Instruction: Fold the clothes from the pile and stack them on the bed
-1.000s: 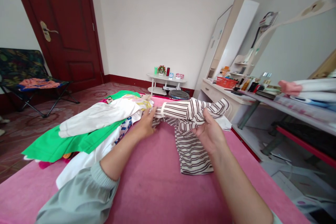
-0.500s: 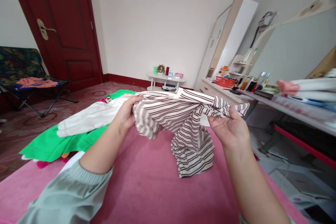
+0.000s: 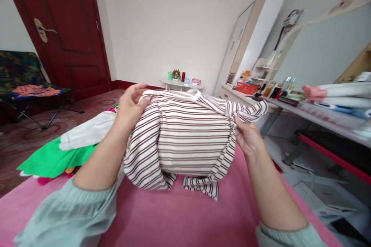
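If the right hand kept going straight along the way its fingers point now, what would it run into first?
The right hand points up and left, its fingers already pinching the striped shirt at its right edge. Going on, it would press straight into that shirt's fabric; the left hand grips the far side. Depth behind the cloth is unclear.

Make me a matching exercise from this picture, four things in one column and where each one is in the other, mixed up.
Things:
1. striped shirt
2. green garment
3. orange cloth
4. red basket

Places:
A. on the folding chair
B. on the white desk at right
C. held up in both hands
D. lying on the pink bed at left

Pairs: 1-C, 2-D, 3-A, 4-B
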Motion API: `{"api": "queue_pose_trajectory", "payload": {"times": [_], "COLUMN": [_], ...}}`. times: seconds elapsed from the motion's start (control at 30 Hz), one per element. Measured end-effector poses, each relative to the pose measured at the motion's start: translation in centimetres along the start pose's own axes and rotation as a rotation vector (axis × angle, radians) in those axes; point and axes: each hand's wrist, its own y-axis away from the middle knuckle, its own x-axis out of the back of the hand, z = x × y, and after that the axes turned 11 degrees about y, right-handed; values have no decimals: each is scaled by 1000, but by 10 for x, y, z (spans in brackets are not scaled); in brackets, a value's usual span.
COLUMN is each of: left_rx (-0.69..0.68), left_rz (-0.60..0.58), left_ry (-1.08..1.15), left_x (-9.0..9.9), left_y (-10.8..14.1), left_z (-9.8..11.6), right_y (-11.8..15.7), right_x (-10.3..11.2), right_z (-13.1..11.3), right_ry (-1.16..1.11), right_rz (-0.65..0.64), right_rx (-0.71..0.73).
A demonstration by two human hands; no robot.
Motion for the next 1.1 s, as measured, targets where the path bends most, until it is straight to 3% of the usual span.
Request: {"api": "queue_pose_trajectory", "payload": {"times": [0.03, 0.1, 0.17, 0.23, 0.33, 0.4, 0.47, 0.63, 0.77, 0.97, 1.1], "left_rx": [-70, -112, -80, 5, 175, 218, 215, 313, 365, 460, 469], "left_rz": [46, 66, -15, -187, -414, -472, -507, -502, -434, -518, -674], "left_ry": [-143, -417, -592, -686, -837, -956, -1038, -1092, -1051, -951, -836], "left_x": [-3, -7, -8, -11, -19, -24, -29, -33, -33, -37, -26], "left_y": [-2, -2, 2, 7, 15, 21, 27, 39, 44, 43, 36], "left_z": [-15, -45, -63, -67, -57, -52, -54, -84, -98, -94, -84], "right_y": [-5, -12, -15, -13, -6, 0, 6, 11, 3, -10, -9], "right_x": [4, 14, 22, 25, 18, 11, 6, 10, 12, -4, 0], "right_z": [13, 39, 58, 68, 72, 76, 84, 118, 129, 120, 98], "right_ry": [54, 276, 533, 734, 985, 1133, 1187, 1132, 1267, 1590, 1455], "right_rz": [73, 188, 224, 141, -103, -203, -217, -210, -192, -255, -390], "right_rx": [29, -60, -195, -255, -175, -93, -49, -26, -91, -148, -187]}}
